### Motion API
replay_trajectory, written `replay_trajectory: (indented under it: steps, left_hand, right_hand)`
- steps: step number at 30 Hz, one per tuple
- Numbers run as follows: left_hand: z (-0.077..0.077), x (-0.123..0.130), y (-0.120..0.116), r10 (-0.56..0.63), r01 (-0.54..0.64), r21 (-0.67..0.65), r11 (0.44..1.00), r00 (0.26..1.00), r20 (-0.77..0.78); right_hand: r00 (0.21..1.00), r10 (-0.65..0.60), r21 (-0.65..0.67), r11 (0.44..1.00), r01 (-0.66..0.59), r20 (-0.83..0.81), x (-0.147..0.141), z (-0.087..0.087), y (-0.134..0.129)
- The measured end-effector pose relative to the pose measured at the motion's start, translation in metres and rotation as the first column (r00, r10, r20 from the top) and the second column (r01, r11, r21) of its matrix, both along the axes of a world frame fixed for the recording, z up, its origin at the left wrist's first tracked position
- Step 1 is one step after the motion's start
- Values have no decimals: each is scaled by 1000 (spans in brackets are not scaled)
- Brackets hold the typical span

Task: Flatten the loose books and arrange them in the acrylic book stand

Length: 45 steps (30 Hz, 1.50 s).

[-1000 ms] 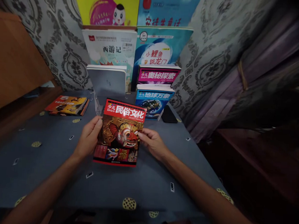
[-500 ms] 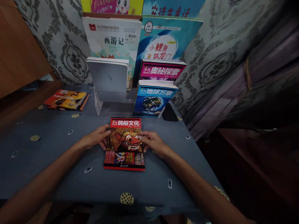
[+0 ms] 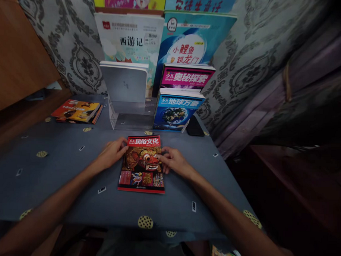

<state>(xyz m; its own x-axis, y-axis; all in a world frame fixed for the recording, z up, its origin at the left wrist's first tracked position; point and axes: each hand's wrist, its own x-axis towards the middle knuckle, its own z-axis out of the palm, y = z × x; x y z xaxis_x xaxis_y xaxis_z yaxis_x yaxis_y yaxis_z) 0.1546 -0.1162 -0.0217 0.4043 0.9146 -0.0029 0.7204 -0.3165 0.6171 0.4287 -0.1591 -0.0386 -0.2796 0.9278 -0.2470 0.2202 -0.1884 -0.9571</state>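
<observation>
A red and black paperback book (image 3: 143,162) with a carved mask on its cover lies face up on the blue-grey tablecloth, in the head view's middle. My left hand (image 3: 111,154) pinches its upper left edge, thumb and fingertips close together. On the opposite side, my right hand (image 3: 173,161) grips the right edge; the thumb rests on the cover and the other fingers are partly hidden at the side. Beyond the book stands a clear stepped book stand (image 3: 133,121). Its right front tier holds a blue book (image 3: 173,113) with a globe on it.
Behind the blue book is a magenta book (image 3: 186,78). Taller upright books, one white (image 3: 129,35) and one teal (image 3: 215,30), rise at the back. A grey-covered book (image 3: 124,85) stands at left. A black phone (image 3: 195,127) and an orange book stack (image 3: 77,110) lie on the table.
My left hand has shifted up along the book's left edge, its fingers now nearer the top corner. The right hand stays at the right edge. The view has tilted slightly.
</observation>
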Motion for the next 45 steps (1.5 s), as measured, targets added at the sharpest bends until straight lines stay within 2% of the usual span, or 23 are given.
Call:
replay_trajectory:
  steps: [2,4,9,11,12,15,17,19,21,23,27,32,34,38,45]
  left_hand:
    - [-4,1,-1,9,2,165,986,998,-67]
    - [-9,1,-1,12,13,255,967,995,-95]
    - [-16,3,0,-2,55,322,945,987,-162]
    - [-17,4,0,-3,69,348,935,982,-188]
    - [-18,4,0,-4,78,364,928,980,-200]
    - [-21,5,-1,-2,96,412,906,975,-222]
    - [-24,5,-1,4,99,434,896,973,-229]
    - [-27,6,-1,5,104,450,887,972,-234]
    - [-30,6,-1,6,110,465,879,970,-242]
    - [-31,7,-2,11,112,471,875,968,-250]
    - [-31,6,-2,4,119,460,880,966,-259]
    - [-31,5,-1,2,130,470,873,963,-271]
    - [-31,5,0,10,128,478,869,961,-276]
    - [-31,5,-1,11,137,484,864,957,-291]
    - [-25,7,-6,21,157,465,871,935,-354]
  right_hand:
    - [1000,24,-16,1000,-24,14,-2,1,-3]
    - [998,52,-33,998,-51,21,-4,2,-6]
    - [984,132,-24,991,-130,116,-6,6,-8]
    - [960,148,44,986,-163,238,-5,8,-8]
    - [938,119,120,979,-166,324,-5,9,-8]
    - [835,-94,405,900,-161,542,-10,13,-9]
    - [788,-184,519,833,-193,588,-19,15,-7]
    - [782,-167,578,767,-280,600,-32,16,-2]
    - [783,-97,610,688,-394,615,-48,12,8]
    - [773,-32,602,648,-466,633,-62,6,21]
    - [757,12,576,641,-508,653,-80,-10,40]
    - [769,-10,603,626,-494,640,-78,-18,43]
    - [770,-20,606,630,-486,637,-73,-18,42]
    - [773,-29,579,681,-449,634,-60,-18,39]
    - [840,-20,596,713,-368,543,-21,-22,24]
